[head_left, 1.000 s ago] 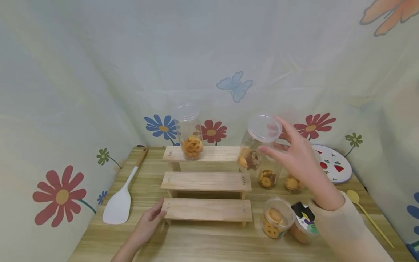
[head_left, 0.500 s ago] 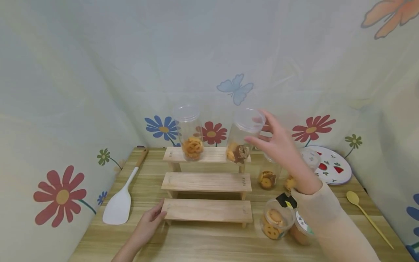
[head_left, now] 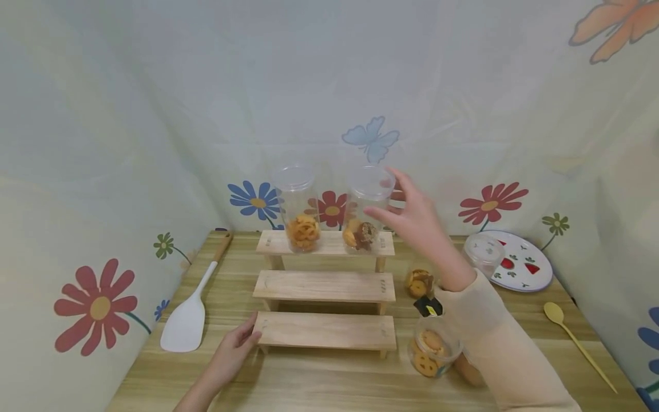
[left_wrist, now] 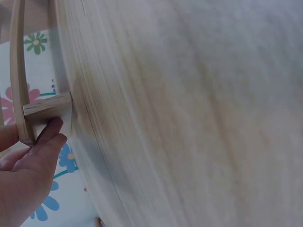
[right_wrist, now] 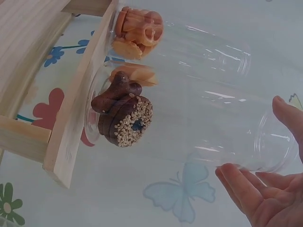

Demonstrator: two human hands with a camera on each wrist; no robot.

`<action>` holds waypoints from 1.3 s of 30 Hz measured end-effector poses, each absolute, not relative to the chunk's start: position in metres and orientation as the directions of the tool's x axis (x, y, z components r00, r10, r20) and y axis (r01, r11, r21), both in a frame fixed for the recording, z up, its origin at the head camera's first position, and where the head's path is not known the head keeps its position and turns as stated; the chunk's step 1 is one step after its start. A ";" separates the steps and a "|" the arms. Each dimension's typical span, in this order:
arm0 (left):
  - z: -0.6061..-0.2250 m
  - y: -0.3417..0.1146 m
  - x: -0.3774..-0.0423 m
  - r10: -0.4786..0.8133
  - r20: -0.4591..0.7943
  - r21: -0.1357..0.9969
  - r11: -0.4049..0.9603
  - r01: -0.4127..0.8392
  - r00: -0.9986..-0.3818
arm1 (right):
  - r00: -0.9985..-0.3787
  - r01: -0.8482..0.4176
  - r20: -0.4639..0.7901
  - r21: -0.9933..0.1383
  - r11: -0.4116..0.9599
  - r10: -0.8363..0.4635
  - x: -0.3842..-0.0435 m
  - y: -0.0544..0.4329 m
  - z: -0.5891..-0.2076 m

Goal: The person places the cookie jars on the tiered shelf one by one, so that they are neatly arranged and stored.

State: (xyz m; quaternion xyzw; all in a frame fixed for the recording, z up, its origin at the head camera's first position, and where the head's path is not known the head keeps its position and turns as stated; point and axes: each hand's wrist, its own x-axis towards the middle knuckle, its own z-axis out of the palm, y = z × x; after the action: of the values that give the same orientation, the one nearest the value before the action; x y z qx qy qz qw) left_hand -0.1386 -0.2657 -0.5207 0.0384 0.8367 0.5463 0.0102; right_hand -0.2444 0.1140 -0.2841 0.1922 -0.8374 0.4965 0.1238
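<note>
Steadying the tall clear lidded jar (right_wrist: 184, 120) near its top, the right hand (head_left: 414, 214) has thumb and fingers curled round the lid end. Half a second ago that jar leaned at the right end of the wooden three-tier stand (head_left: 324, 286); it has since swung left and is now nearly upright at the right half of the top tier (head_left: 332, 243), just beside the matching jar of pretzel-like snacks (head_left: 304, 232). Its nut-topped chocolate ring cookie (right_wrist: 142, 111) lies near the base. Meanwhile the left hand (head_left: 231, 355) keeps gripping the stand's lowest tier at its left end. The placing looks almost done, though whether the base fully bears on the board is hard to tell
</note>
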 end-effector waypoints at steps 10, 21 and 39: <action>-0.522 -0.267 -0.139 0.084 0.017 0.916 0.399 0.049 -0.996 | -0.886 -0.463 0.399 -0.763 0.451 -0.236 -0.256 0.101 -0.285; -0.523 -0.269 -0.140 0.093 0.032 0.925 0.375 0.064 -0.995 | -0.893 -0.448 0.396 -0.741 0.501 -0.213 -0.265 0.094 -0.289; -0.521 -0.267 -0.139 0.070 0.006 0.924 0.381 0.033 -0.997 | -0.899 -0.436 0.384 -0.724 0.534 -0.213 -0.269 0.091 -0.295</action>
State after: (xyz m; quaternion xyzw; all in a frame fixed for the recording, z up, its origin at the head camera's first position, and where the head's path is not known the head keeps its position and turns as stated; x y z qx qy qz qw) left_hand -0.1394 -0.2671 -0.5210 0.0310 0.8309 0.5553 0.0170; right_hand -0.2694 0.0913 -0.2949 0.1873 -0.8668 0.4448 0.1251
